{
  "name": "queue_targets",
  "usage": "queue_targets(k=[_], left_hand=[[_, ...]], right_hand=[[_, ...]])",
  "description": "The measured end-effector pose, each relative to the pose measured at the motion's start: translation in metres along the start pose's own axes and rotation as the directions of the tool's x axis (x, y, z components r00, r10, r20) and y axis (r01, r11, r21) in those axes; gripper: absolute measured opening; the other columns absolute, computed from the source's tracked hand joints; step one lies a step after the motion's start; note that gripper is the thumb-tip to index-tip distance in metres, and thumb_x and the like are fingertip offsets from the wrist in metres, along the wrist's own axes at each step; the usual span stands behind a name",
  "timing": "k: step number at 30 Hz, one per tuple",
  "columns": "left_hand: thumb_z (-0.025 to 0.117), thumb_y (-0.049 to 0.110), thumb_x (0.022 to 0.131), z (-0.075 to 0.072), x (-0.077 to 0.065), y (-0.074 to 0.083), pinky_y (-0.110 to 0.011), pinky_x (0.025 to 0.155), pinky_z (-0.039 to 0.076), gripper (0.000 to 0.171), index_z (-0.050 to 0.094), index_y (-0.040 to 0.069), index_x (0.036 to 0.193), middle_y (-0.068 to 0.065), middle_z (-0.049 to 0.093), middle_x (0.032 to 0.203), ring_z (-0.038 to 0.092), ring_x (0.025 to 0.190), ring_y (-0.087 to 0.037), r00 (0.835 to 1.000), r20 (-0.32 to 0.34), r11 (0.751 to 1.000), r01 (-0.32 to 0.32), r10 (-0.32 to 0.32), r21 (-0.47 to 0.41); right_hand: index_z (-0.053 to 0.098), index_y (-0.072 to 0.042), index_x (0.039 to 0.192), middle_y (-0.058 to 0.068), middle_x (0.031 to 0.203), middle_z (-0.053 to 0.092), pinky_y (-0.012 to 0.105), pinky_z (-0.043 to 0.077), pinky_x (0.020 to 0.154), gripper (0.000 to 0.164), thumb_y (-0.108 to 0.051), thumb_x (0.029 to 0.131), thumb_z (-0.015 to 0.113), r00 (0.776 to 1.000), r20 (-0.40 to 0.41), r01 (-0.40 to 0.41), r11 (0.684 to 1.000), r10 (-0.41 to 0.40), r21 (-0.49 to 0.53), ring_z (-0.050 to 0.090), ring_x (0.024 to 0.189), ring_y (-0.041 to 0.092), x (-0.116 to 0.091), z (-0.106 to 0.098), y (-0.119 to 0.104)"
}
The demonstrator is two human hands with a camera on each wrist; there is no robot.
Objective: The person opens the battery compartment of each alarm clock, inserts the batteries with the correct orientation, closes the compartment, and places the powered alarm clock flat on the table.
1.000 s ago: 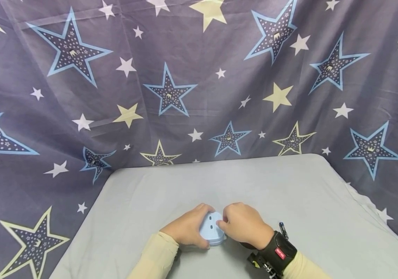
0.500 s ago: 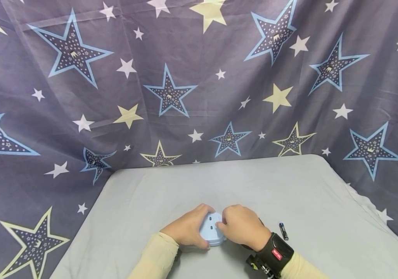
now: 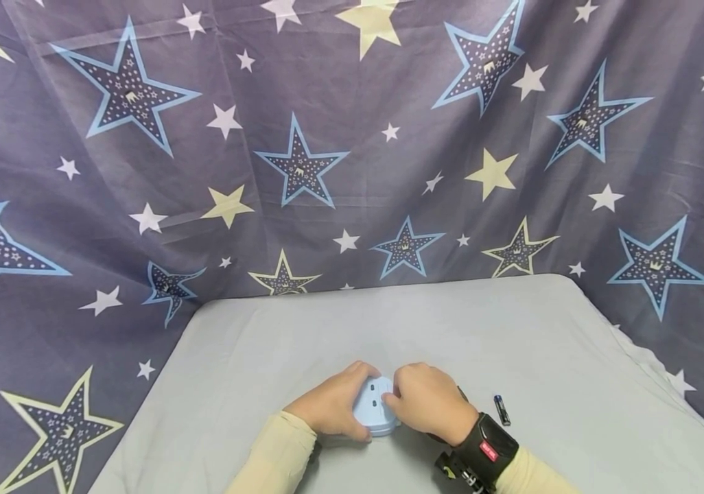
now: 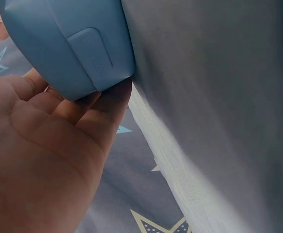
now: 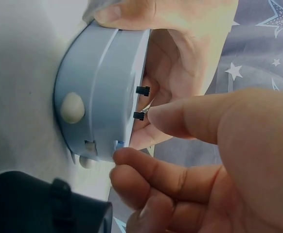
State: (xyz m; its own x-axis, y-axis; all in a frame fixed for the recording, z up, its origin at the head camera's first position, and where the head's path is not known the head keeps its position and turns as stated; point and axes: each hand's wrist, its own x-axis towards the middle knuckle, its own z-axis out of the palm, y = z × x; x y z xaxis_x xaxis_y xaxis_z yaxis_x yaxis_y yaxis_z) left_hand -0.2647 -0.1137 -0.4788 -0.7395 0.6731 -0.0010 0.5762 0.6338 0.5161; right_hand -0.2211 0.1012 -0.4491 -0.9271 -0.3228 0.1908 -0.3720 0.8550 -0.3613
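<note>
Steadiness looks like the key here: the left hand [image 3: 335, 403] curves wide round a pale-blue, rounded plastic case [image 3: 367, 415], thumb on its near side, fingers at its far side, and should brace it against the grey cloth-covered surface [image 3: 451, 322], where it sits between the hands. The right hand [image 3: 432, 401] holds the case's right edge with curled fingers, its thumb beside two small black pegs [image 5: 143, 91]. Best pinch lightly there, fingertips only, sparing the pegs sideways pressure. Rightward, a dark cylindrical battery [image 3: 501, 410] lies apart.
</note>
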Motion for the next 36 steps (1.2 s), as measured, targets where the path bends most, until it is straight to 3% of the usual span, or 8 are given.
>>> queue_targets(k=[36], left_hand=[[0.092,0.024,0.057,0.0034,0.0005,-0.0037,-0.023,0.098,0.048,0.095,0.047,0.016,0.140,0.008,0.053,0.131,0.055,0.107,-0.004,1.000,0.003,0.999,-0.010,0.010,-0.046]], right_hand=[[0.054,-0.022,0.062,-0.007,0.057,0.050,0.029,0.036,0.044,0.036,-0.035,0.088,0.074,1.000,0.002,-0.031,0.998,0.031,-0.050,0.044,0.051,0.010,-0.0002,0.0051,-0.0017]])
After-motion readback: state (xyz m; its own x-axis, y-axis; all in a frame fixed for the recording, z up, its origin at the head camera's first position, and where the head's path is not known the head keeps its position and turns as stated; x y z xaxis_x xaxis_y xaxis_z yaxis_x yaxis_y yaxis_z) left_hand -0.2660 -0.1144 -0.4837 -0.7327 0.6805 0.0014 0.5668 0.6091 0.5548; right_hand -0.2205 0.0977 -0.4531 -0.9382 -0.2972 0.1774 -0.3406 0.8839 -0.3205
